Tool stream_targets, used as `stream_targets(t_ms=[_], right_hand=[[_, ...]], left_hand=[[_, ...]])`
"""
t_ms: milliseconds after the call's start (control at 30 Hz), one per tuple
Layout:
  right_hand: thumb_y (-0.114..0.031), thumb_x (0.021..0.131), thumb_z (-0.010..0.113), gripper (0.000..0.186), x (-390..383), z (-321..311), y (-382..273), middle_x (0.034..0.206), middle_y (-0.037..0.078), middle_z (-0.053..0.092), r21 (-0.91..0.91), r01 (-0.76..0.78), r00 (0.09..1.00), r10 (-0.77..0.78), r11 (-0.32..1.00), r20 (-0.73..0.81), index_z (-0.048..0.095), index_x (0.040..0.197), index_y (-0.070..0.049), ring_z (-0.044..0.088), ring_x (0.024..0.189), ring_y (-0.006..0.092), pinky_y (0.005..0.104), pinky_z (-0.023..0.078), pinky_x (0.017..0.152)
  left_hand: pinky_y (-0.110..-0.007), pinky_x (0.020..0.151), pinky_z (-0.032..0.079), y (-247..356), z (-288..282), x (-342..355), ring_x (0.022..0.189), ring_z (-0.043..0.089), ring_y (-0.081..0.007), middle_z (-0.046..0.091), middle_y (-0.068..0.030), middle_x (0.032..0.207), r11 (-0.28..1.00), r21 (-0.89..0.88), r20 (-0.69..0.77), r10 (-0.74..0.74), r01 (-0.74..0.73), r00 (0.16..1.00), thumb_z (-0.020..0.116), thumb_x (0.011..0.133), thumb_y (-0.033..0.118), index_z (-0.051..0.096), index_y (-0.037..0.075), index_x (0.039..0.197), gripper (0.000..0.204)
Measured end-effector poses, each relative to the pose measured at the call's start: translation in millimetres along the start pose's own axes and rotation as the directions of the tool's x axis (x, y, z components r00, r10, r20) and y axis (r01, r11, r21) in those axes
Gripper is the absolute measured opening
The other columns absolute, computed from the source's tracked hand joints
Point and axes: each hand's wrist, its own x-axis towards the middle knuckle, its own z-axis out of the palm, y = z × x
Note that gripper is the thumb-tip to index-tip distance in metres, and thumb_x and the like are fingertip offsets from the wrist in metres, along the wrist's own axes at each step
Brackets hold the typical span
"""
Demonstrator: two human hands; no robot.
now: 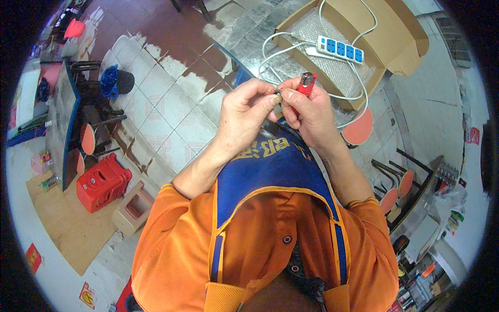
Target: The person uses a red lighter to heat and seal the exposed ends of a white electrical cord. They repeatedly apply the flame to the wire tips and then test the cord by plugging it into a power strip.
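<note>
My left hand (240, 115) is closed in a pinch, thumb against fingers, in front of the apron. My right hand (312, 113) touches it at the fingertips. A red lighter (305, 87) with a dark metal top sticks up from the grip of my right hand, held against the fingers. Between the fingertips of both hands is a small dark bit (277, 92), too small to name. Just beyond the hands, a white power strip (340, 50) with blue sockets lies in an open cardboard box. Its white cable (349, 98) loops past my right hand.
Bubble wrap (306, 36) lines the cardboard box (400, 36) on a grey tabletop (249, 36). Round orange stools (358, 127) stand by the table and at the right. On the left are a red plastic crate (104, 182), a beige stool (136, 208) and another table (62, 130).
</note>
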Motion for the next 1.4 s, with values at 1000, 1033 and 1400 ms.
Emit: stream_targets(t_ms=[1000,1033,1400], right_hand=[[-0.018,0.087,0.061,0.016,-7.4,-15.1,18.0,0.061,-0.001,0.057,-0.252,-0.225,0.972,0.234,0.941,0.004,0.063,0.078,-0.006,0.051,0.049,0.0055,0.0209,0.038,0.042],[-0.019,0.087,0.061,0.016,-8.0,-15.3,17.6,0.060,-0.001,0.056,-0.273,-0.230,0.971,0.239,0.934,0.001,0.063,0.077,-0.006,0.051,0.049,0.0053,0.0208,0.038,0.042],[-0.023,0.091,0.057,0.018,-16.1,-25.4,21.4,0.057,-0.002,0.054,-0.189,-0.270,0.958,0.282,0.944,0.041,0.063,0.081,-0.008,0.046,0.046,0.0044,0.0202,0.035,0.042]], left_hand=[[-0.026,0.069,0.054,-1.5,-12.8,-5.6,0.079,0.068,-0.0138,0.067,-0.0079,0.084,0.892,0.434,0.263,0.007,-0.125,0.965,0.062,0.089,0.000,0.061,-0.003,0.103,0.014],[-0.026,0.068,0.054,-1.2,-13.4,-5.6,0.079,0.069,-0.0139,0.068,-0.0079,0.083,0.884,0.448,0.282,0.003,-0.134,0.960,0.062,0.090,0.000,0.061,-0.003,0.102,0.013],[-0.026,0.064,0.053,-12.6,-13.7,-8.1,0.074,0.070,-0.0143,0.067,-0.0078,0.079,0.850,0.480,0.321,0.060,-0.217,0.945,0.061,0.090,0.001,0.061,-0.002,0.096,0.006]])
